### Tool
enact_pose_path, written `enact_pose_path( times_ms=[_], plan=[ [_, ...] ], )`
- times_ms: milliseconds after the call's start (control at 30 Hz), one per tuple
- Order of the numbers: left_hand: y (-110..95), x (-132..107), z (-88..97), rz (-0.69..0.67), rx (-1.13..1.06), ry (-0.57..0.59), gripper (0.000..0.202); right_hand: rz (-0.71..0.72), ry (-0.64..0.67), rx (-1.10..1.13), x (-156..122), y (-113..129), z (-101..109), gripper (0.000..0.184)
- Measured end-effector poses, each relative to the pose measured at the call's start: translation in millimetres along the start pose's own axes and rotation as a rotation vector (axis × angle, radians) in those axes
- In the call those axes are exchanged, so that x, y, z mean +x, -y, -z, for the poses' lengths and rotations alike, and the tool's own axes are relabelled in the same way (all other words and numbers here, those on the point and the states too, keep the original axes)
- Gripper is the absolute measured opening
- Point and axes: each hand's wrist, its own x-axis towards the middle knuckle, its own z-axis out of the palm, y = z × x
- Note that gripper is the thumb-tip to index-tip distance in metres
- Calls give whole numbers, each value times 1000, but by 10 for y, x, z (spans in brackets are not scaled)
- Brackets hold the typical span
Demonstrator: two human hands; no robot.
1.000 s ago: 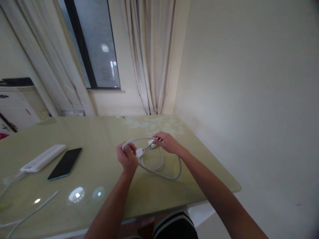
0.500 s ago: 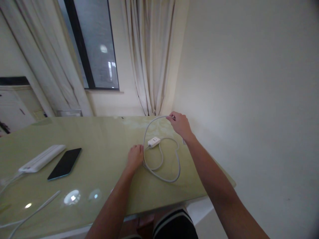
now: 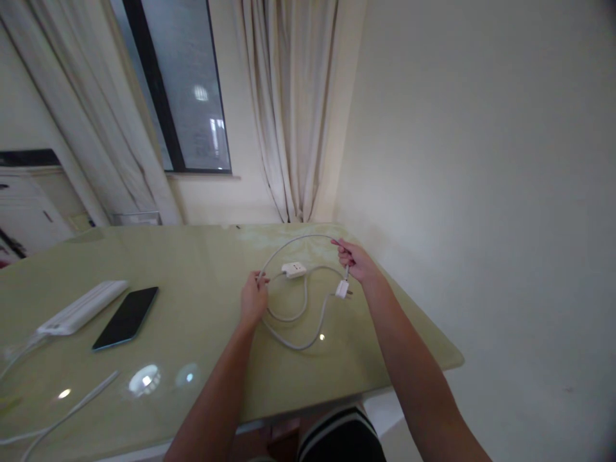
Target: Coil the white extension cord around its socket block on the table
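Observation:
A white cable (image 3: 301,347) lies in loose loops on the glossy green tabletop. My left hand (image 3: 253,298) is closed around the left side of the loops, low over the table. My right hand (image 3: 357,261) pinches the cable at the upper right, and a stretch of it arcs between both hands. Just below the right fingers hangs a white plug (image 3: 342,289) with its metal prongs pointing right. Inside the loops sits a small white socket block (image 3: 294,269) joined to the cable.
On the left of the table (image 3: 202,256) lie a white power strip (image 3: 84,308) and a dark phone (image 3: 126,317). Another white cable (image 3: 72,408) runs along the near left. A bare wall (image 3: 481,192) borders the right side, and curtains (image 3: 293,115) hang behind.
My right hand has moved slightly down and right, and the plug now shows beneath it. My left hand has shifted a little left and up, pulling the loops and socket block leftward.

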Motion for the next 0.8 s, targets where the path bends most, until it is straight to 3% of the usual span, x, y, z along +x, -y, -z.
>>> enact_pose_path(
  times_ms=[67, 133, 300, 367, 500, 600, 700, 800],
  plan=[
    [37, 59, 79, 22, -114, -106, 23, -31, 6, 116, 1, -78, 32, 11],
    [46, 69, 144, 66, -202, -116, 27, -48, 2, 213, 12, -192, 64, 12],
    [-31, -24, 195, 343, -531, 182, 35, 36, -50, 467, 21, -447, 170, 7],
    [-64, -67, 174, 383, -582, 269, 35, 74, -51, 553, -15, -475, 209, 9],
    [-99, -147, 97, 281, -486, 359, 29, 162, -13, 711, -140, -427, 256, 20],
    [-111, -171, 58, 155, -513, 396, 41, 257, -35, 734, -206, -358, 224, 16],
    [-117, -70, 61, 1, -590, 278, 55, 294, -10, 666, -225, -243, 43, 11],
    [-118, 202, 84, -96, -538, 96, 53, 270, 140, 509, -244, -62, -326, 18]
  ],
)
